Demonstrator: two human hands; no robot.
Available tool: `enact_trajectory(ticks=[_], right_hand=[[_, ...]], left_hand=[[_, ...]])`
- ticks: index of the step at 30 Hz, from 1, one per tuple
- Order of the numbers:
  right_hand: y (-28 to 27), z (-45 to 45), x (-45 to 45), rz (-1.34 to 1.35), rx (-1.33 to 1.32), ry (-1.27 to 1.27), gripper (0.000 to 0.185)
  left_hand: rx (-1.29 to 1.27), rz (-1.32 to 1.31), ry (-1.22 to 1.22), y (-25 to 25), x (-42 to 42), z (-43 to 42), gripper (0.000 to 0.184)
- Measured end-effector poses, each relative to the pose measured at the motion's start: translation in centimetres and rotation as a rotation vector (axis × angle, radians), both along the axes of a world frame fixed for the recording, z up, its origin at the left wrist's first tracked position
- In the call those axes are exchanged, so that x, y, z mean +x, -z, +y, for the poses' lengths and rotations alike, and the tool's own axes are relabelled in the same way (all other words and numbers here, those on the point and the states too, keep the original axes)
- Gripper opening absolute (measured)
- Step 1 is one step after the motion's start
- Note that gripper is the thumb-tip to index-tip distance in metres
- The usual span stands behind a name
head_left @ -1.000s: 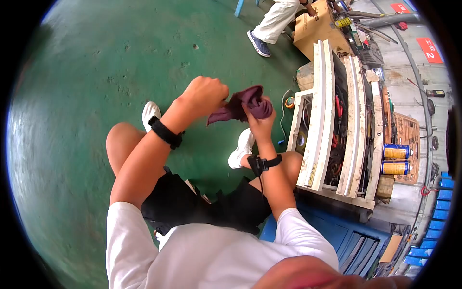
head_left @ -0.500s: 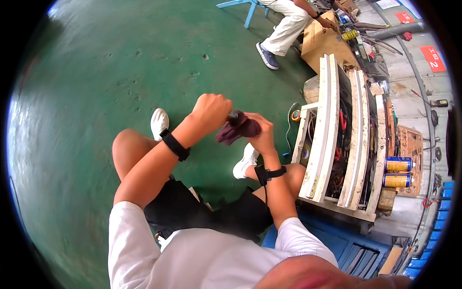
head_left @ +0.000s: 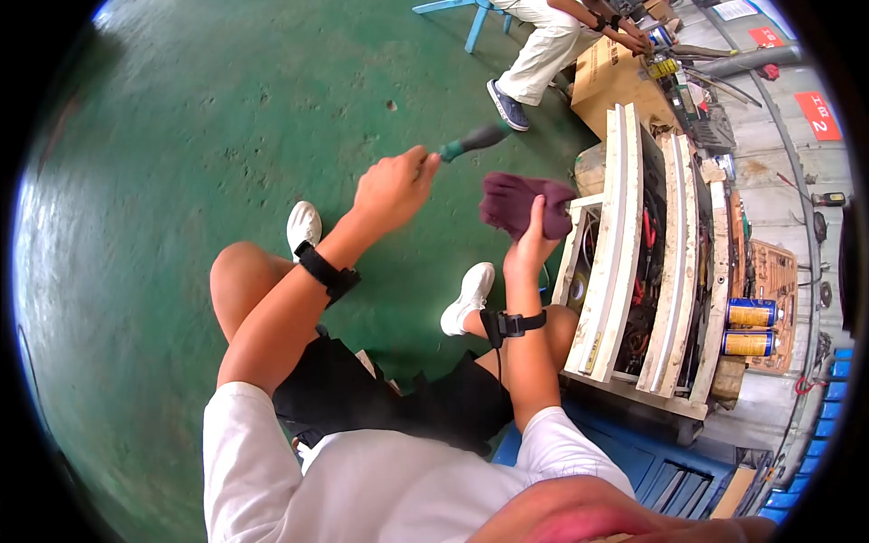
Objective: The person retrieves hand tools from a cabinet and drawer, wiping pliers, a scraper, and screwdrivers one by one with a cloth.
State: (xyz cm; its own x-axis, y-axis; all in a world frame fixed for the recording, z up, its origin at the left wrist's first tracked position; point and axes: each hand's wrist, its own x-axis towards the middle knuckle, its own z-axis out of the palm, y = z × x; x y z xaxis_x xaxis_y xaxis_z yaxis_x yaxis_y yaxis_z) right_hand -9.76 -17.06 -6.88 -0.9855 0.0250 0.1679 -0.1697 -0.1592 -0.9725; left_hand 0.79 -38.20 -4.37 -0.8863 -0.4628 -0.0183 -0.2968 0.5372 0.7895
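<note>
In my right hand [head_left: 396,187] is a tool with a green and dark handle [head_left: 474,143], gripped at one end and pointing up and to the right. It is slightly blurred. My left hand [head_left: 533,242] is closed on a bunched dark purple cloth [head_left: 525,206], the thumb pressed over its front. A gap separates the cloth from the tool. Both hands are raised above the green floor [head_left: 199,145].
To the right stands a white-framed rack [head_left: 605,262] with tools inside. Beyond it are two blue-yellow cans [head_left: 749,343] and a cardboard box [head_left: 620,86]. A co-worker's hands [head_left: 636,41] are near that box; a blue stool [head_left: 475,27] stands behind.
The cloth was around the tool between my hands; now they are apart. My left hand has moved right with the cloth, and my right hand has risen slightly, the tool showing.
</note>
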Motion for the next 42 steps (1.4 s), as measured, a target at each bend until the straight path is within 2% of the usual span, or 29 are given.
enact_trajectory(ticks=[1,2,3,4,5,7,9,11,12,13,15,16,19,21,23,30,32,35,39,42], right_hand=[[-0.6,-0.1,0.0,-0.210,-0.263,-0.061,0.048],[-1.5,0.7,0.1,-0.359,-0.284,-0.282,0.055],[-1.2,0.9,0.4,-0.363,-0.287,-0.280,0.055],[-0.8,1.0,0.5,-0.424,-0.346,-0.445,0.055],[-0.6,1.1,0.8,-0.484,-0.402,-0.610,0.056],[-1.3,0.5,2.6,-0.327,-0.311,-0.732,0.073],[-1.5,0.4,3.0,-0.277,-0.200,-0.746,0.077],[-1.4,0.9,2.6,-0.329,-0.227,-0.786,0.074],[-1.2,1.1,2.4,-0.378,-0.250,-0.841,0.071],[-1.2,1.1,2.3,-0.375,-0.265,-0.842,0.071],[-0.9,0.9,2.0,-0.554,-0.346,-0.772,0.065],[-0.6,0.7,2.2,-0.399,-0.261,-0.686,0.060],[-0.4,1.2,2.5,-0.323,-0.275,-0.616,0.054],[-0.5,1.3,2.6,-0.248,-0.249,-0.631,0.052],[-1.4,0.8,3.2,-0.106,-0.131,-0.526,0.053],[-1.5,0.6,1.7,-0.309,-0.276,-0.478,0.063],[0.1,1.0,1.9,-0.511,-0.484,-0.641,0.069],[1.1,0.7,2.5,-0.542,-0.423,-0.635,0.073],[-1.1,-0.3,3.1,-0.434,-0.360,-0.727,0.077],[-2.7,-1.0,3.1,-0.393,-0.333,-0.815,0.080]], left_hand=[[0.143,0.037,0.006,-0.5,-0.2,0.1,0.041],[0.141,0.029,0.007,-0.5,-0.3,0.5,0.041],[0.324,0.089,0.118,-0.3,-0.5,0.9,0.042],[0.509,0.152,0.229,-0.2,-0.7,1.4,0.042],[0.510,0.151,0.230,-0.1,-0.6,2.2,0.042],[0.313,0.209,0.397,0.0,-0.4,3.8,0.039],[0.350,0.199,0.399,0.6,-0.8,4.4,0.036],[0.234,0.275,0.424,0.9,-1.1,4.3,0.033],[0.244,0.233,0.418,0.4,-1.3,4.0,0.032],[0.231,0.226,0.421,-0.1,-1.2,3.7,0.032],[0.288,0.182,0.437,-0.8,-1.2,3.2,0.033],[0.282,0.179,0.437,-0.8,-1.2,3.3,0.033],[0.274,0.214,0.475,-0.5,-1.2,3.4,0.034],[0.449,0.277,0.507,-0.6,-1.3,3.1,0.035],[0.416,0.280,0.485,-1.3,-0.8,2.4,0.035],[0.236,0.189,0.441,-2.0,-0.6,1.6,0.029],[0.258,0.213,0.434,-1.4,-0.7,2.4,0.028],[0.269,0.244,0.414,-0.7,-0.8,2.7,0.024],[0.204,0.368,0.386,0.1,-1.3,1.9,0.020],[0.171,0.356,0.344,0.4,-1.5,1.6,0.018]])
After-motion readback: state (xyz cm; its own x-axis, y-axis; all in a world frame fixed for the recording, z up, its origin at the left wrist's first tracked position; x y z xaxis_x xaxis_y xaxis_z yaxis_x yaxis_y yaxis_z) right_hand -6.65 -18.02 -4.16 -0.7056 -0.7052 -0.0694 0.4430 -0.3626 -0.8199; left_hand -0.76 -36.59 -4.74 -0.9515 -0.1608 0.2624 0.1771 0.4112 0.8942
